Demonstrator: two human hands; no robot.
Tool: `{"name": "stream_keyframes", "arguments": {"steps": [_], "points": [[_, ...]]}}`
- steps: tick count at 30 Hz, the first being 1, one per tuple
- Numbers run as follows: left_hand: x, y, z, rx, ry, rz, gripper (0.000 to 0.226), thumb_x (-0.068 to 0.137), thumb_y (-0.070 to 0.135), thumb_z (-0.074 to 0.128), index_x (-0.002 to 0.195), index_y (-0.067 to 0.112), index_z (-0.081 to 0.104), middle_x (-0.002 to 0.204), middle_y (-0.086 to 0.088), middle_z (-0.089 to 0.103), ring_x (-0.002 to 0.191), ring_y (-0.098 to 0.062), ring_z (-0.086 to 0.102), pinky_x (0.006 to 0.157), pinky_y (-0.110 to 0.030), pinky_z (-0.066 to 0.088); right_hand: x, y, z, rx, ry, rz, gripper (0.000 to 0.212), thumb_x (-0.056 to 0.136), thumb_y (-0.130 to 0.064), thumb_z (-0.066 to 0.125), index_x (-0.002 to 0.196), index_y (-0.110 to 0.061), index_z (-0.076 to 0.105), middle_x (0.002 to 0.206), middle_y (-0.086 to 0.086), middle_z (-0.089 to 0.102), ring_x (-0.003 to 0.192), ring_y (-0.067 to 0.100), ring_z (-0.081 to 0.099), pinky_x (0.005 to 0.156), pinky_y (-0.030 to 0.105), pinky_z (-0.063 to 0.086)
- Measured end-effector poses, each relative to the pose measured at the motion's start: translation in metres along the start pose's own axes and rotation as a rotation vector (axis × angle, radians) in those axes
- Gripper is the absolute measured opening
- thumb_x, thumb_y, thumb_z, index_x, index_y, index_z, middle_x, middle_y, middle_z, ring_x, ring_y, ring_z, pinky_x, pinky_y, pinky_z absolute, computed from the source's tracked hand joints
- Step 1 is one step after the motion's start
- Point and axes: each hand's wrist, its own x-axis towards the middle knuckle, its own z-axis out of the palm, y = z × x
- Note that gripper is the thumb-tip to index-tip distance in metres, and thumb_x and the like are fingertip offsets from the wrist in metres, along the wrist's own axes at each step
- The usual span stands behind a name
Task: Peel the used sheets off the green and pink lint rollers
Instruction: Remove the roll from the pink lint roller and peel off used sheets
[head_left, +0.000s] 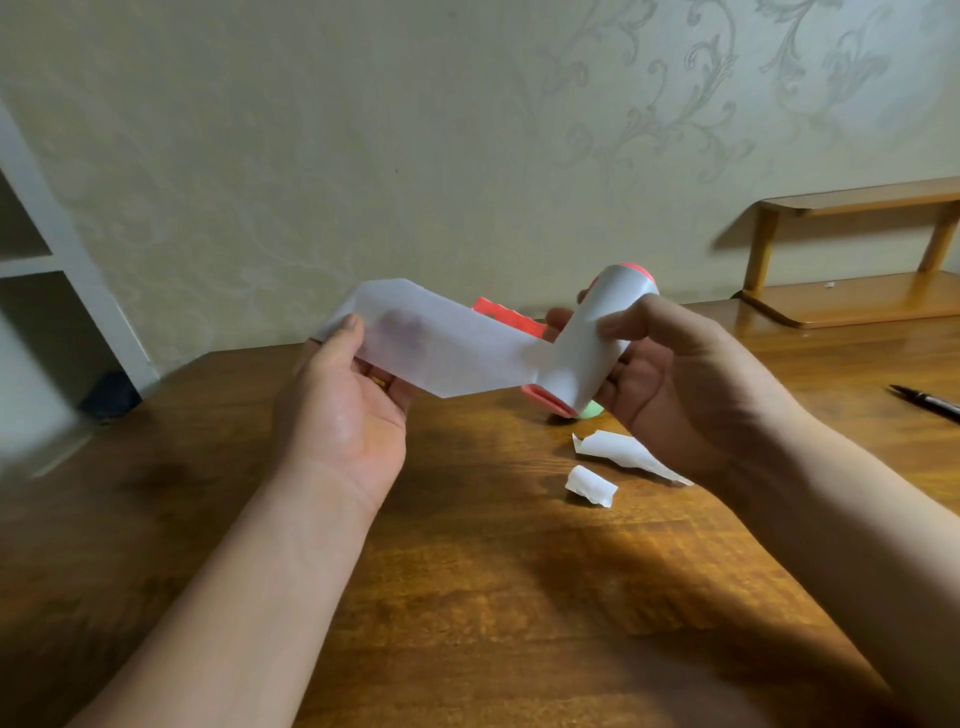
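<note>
A wooden table (467, 571) stands before pale scroll-patterned wallpaper; above it the right hand (675, 374) curls thumb and fingers round the pink lint roller (587, 343), held tilted with its pink end caps showing; left of the roller, the left hand (345, 395), palm up, pinches the far end of a white sheet (441, 343) drawn out from the roll, thumb on top; a green sliver (592, 410), mostly hidden, shows just below the roller; two crumpled sheets (592, 484) lie on the table beneath it; a pen (924, 401) lies well to its right.
</note>
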Motion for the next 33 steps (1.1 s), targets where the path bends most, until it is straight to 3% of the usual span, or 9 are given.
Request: {"name": "stream_keyframes", "arguments": {"steps": [4, 6, 10, 14, 16, 18, 23, 28, 33], "points": [[0.002, 0.001, -0.001, 0.0, 0.012, 0.002, 0.032, 0.117, 0.021, 0.056, 0.148, 0.018, 0.065, 0.135, -0.01, 0.079, 0.113, -0.021, 0.083, 0.075, -0.032, 0.069, -0.001, -0.003, -0.002, 0.057, 0.023, -0.009, 0.027, 0.097, -0.002, 0.048, 0.117, -0.002, 0.066, 0.1, 0.014, 0.075, 0.1, 0.028, 0.074, 0.099, 0.053, 0.063], [0.002, -0.001, 0.0, 0.004, 0.011, 0.003, 0.032, 0.118, 0.02, 0.055, 0.149, 0.018, 0.064, 0.136, -0.009, 0.079, 0.114, -0.019, 0.081, 0.074, -0.031, 0.069, -0.001, -0.003, -0.002, 0.083, -0.003, 0.0, 0.027, 0.089, -0.005, 0.06, 0.116, -0.002, 0.064, 0.096, 0.014, 0.07, 0.095, 0.029, 0.07, 0.098, 0.058, 0.062], [0.005, -0.004, -0.002, 0.019, 0.023, -0.001, 0.033, 0.117, 0.022, 0.057, 0.149, 0.019, 0.065, 0.135, -0.008, 0.08, 0.116, -0.019, 0.081, 0.071, -0.031, 0.068, 0.003, 0.0, -0.001, 0.02, 0.085, 0.007, 0.019, 0.089, -0.013, 0.075, 0.106, -0.006, 0.07, 0.095, 0.013, 0.072, 0.085, 0.024, 0.074, 0.092, 0.048, 0.065], [0.007, -0.004, -0.003, 0.019, 0.035, 0.012, 0.031, 0.117, 0.021, 0.057, 0.146, 0.019, 0.067, 0.133, -0.008, 0.081, 0.113, -0.019, 0.082, 0.072, -0.031, 0.068, 0.007, -0.002, -0.005, 0.023, 0.085, -0.023, 0.036, 0.081, -0.013, 0.077, 0.115, -0.004, 0.07, 0.113, 0.019, 0.082, 0.115, 0.03, 0.08, 0.097, 0.044, 0.064], [0.007, -0.005, -0.003, 0.011, 0.032, 0.02, 0.031, 0.117, 0.02, 0.056, 0.146, 0.018, 0.067, 0.133, -0.008, 0.081, 0.109, -0.018, 0.083, 0.073, -0.031, 0.068, 0.007, -0.003, -0.006, -0.003, 0.053, -0.049, 0.042, 0.082, -0.013, 0.076, 0.123, -0.007, 0.07, 0.113, 0.012, 0.081, 0.122, 0.027, 0.078, 0.101, 0.044, 0.063], [0.008, -0.005, -0.003, 0.006, 0.035, 0.02, 0.032, 0.117, 0.02, 0.056, 0.148, 0.017, 0.067, 0.134, -0.008, 0.081, 0.11, -0.018, 0.082, 0.072, -0.03, 0.068, 0.007, -0.003, -0.008, -0.037, 0.052, -0.059, 0.038, 0.092, -0.011, 0.072, 0.131, -0.011, 0.072, 0.108, 0.006, 0.079, 0.112, 0.022, 0.08, 0.096, 0.042, 0.066], [0.013, -0.005, -0.007, -0.007, 0.042, 0.021, 0.031, 0.117, 0.019, 0.057, 0.146, 0.019, 0.067, 0.131, -0.007, 0.081, 0.101, -0.015, 0.086, 0.074, -0.031, 0.068, 0.008, -0.002, -0.009, 0.076, 0.054, -0.036, 0.025, 0.102, -0.004, 0.055, 0.124, 0.003, 0.065, 0.104, 0.017, 0.079, 0.095, 0.028, 0.083, 0.083, 0.04, 0.069], [0.02, -0.002, -0.016, -0.017, 0.082, -0.023, 0.032, 0.116, 0.021, 0.059, 0.147, 0.017, 0.065, 0.13, -0.01, 0.081, 0.102, -0.02, 0.086, 0.076, -0.036, 0.07, 0.004, -0.006, -0.009, 0.207, -0.107, -0.062, 0.041, 0.099, -0.002, 0.041, 0.14, -0.003, 0.044, 0.133, 0.036, 0.072, 0.126, 0.047, 0.073, 0.107, 0.058, 0.058], [0.025, 0.001, -0.022, -0.036, 0.108, -0.047, 0.028, 0.117, 0.022, 0.057, 0.144, 0.017, 0.065, 0.122, -0.007, 0.083, 0.092, -0.018, 0.087, 0.072, -0.034, 0.07, 0.001, -0.009, -0.014, 0.329, -0.185, -0.054, 0.042, 0.096, -0.009, 0.037, 0.135, 0.001, 0.046, 0.14, 0.034, 0.069, 0.127, 0.044, 0.073, 0.103, 0.053, 0.061]]}}
